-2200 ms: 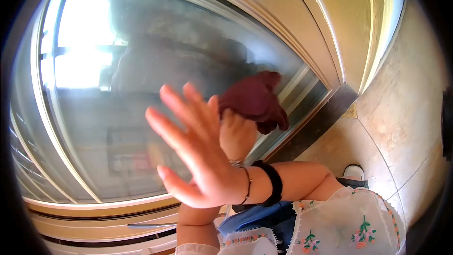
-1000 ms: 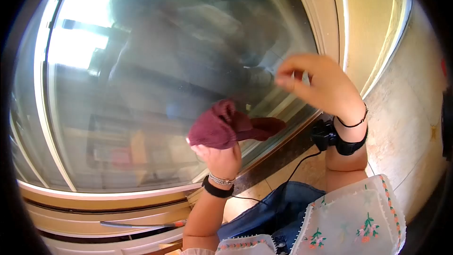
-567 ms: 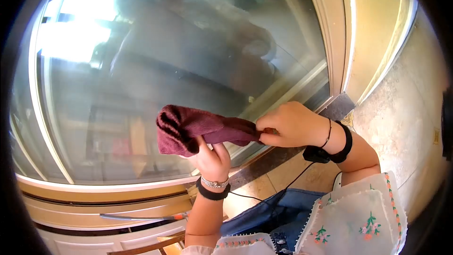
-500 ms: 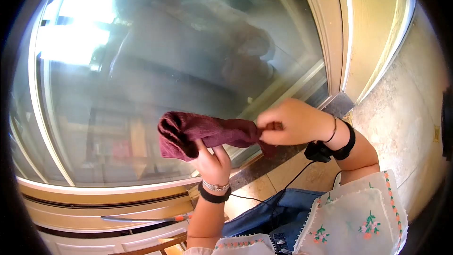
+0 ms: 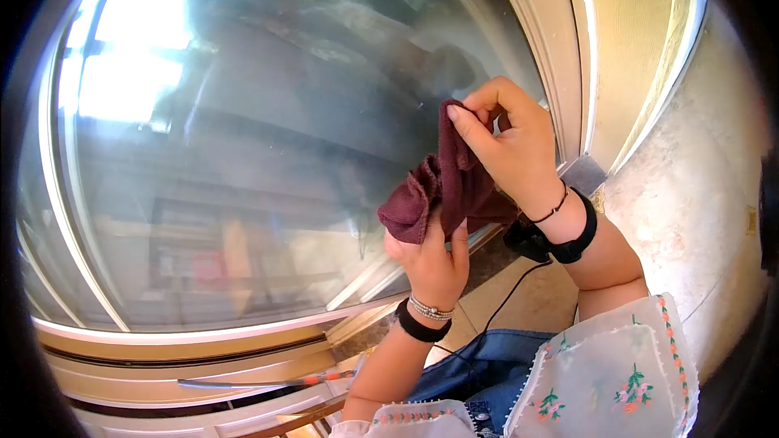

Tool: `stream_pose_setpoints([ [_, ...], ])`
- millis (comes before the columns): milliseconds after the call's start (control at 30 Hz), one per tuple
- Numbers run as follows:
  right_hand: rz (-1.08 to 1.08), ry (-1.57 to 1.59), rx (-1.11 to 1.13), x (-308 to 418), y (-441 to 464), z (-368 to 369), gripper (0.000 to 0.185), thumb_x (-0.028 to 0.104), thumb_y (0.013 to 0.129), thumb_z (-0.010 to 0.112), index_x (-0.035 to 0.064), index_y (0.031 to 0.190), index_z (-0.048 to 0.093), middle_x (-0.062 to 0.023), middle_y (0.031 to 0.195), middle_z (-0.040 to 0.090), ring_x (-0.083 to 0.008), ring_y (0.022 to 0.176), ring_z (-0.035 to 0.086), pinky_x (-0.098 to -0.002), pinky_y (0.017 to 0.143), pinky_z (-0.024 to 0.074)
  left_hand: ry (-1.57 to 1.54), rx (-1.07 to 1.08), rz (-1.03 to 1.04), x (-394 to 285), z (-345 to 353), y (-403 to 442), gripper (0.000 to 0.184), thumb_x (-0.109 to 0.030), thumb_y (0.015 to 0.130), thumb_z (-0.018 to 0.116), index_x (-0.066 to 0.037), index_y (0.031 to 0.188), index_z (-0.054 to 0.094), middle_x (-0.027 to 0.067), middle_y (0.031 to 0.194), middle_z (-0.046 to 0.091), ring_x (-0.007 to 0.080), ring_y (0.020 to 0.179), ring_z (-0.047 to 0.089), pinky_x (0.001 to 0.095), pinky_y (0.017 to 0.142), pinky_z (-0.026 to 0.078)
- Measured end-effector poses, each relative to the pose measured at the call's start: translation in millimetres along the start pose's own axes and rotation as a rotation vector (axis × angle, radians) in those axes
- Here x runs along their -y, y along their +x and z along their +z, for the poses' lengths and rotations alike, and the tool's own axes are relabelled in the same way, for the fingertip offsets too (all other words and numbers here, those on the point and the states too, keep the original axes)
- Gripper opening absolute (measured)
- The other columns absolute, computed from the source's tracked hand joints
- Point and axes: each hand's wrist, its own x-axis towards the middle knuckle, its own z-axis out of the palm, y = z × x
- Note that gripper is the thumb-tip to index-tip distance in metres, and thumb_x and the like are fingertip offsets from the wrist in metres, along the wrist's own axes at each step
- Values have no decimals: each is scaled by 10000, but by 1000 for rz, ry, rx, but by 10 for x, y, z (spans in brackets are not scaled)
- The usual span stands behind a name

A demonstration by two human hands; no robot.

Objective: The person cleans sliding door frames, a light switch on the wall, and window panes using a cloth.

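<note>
A maroon cloth [image 5: 466, 182] hangs bunched between both hands, in front of a large glass pane [image 5: 268, 178]. My right hand [image 5: 511, 134] pinches its upper edge between thumb and fingertips. Lower down, my left hand [image 5: 434, 255] grips the folded part, with some fingers hidden behind the fabric. The cloth's lower right end droops behind my right wrist. Whether the cloth touches the glass I cannot tell.
A pale frame [image 5: 560, 49] borders the glass on the right, beside a stone-like floor [image 5: 682, 195]. Below the pane runs a sill track [image 5: 187, 353], with a thin stick with an orange part [image 5: 268, 381] near it. A black cable [image 5: 507, 300] hangs from my right wrist.
My left hand has moved right with the cloth. My right hand has risen, lifting one edge of it. The cloth has gone from stretched sideways to bunched and partly upright.
</note>
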Motion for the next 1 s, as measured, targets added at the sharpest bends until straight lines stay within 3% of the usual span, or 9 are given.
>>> stream_pose_setpoints([
  [333, 62, 10, 1, 32, 18, -28, 119, 73, 765, 676, 34, 761, 563, 19, 659, 528, -45, 609, 467, -190, 557, 383, -74, 1, -25, -37, 114, -74, 327, -161, 813, 596, -33, 1112, 562, 173, 1157, 530, 358, 1095, 453, 481, 978, 217],
  [400, 61, 76, 0, 65, 42, -7, 148, 126, 737, 691, 30, 729, 579, -55, 595, 570, -129, 532, 550, -246, 518, 439, -90, 6, -29, -59, 98, -67, 328, -156, 814, 596, -34, 1116, 561, 171, 1153, 534, 356, 1097, 454, 484, 980, 215],
  [533, 31, 22, 22, -31, 42, -50, 139, 138, 740, 689, 40, 738, 591, -55, 597, 581, -134, 530, 557, -250, 516, 440, -105, 18, -41, -24, 49, -89, 337, -143, 810, 600, -33, 1125, 557, 170, 1150, 539, 352, 1103, 454, 486, 986, 209],
  [633, 132, 26, 59, 21, 33, -52, 127, 88, 765, 683, 31, 747, 570, 8, 656, 544, -53, 611, 491, -193, 564, 397, -102, 5, -43, -14, 65, -122, 327, -142, 815, 595, -29, 1119, 558, 177, 1151, 539, 350, 1096, 457, 477, 984, 215],
  [700, 61, 18, 55, 73, 60, -29, 126, 88, 764, 684, 33, 745, 572, 10, 650, 545, -53, 607, 496, -194, 556, 396, -123, -11, -45, -57, 93, -105, 324, -143, 818, 592, -24, 1117, 558, 181, 1151, 538, 350, 1091, 458, 475, 982, 214],
  [767, 54, 49, 42, 109, 73, -12, 154, 161, 735, 691, 48, 722, 588, -43, 593, 582, -135, 530, 556, -247, 509, 434, -133, -21, -46, -81, 94, -99, 322, -144, 821, 588, -20, 1116, 558, 186, 1151, 537, 349, 1086, 459, 473, 980, 214],
  [833, 21, 37, 29, 50, 70, -50, 151, 157, 733, 690, 50, 718, 584, -44, 590, 578, -139, 527, 553, -248, 509, 432, -126, 9, -54, -67, 58, -108, 325, -140, 823, 588, -12, 1119, 554, 190, 1144, 537, 350, 1084, 454, 468, 977, 211],
  [900, 123, 44, 62, -8, 58, -88, 151, 154, 731, 688, 51, 717, 578, -45, 584, 570, -139, 524, 550, -248, 507, 429, -130, 11, -51, -10, 8, -134, 322, -138, 822, 588, -11, 1117, 555, 189, 1140, 539, 352, 1083, 453, 466, 975, 214],
  [1000, 46, 83, 24, 60, 83, 33, 142, 139, 730, 687, 49, 721, 578, -47, 583, 565, -140, 522, 547, -248, 508, 428, -169, 19, -71, -56, 49, -140, 346, -122, 819, 578, -1, 1141, 537, 204, 1186, 502, 369, 1115, 415, 460, 991, 196],
])
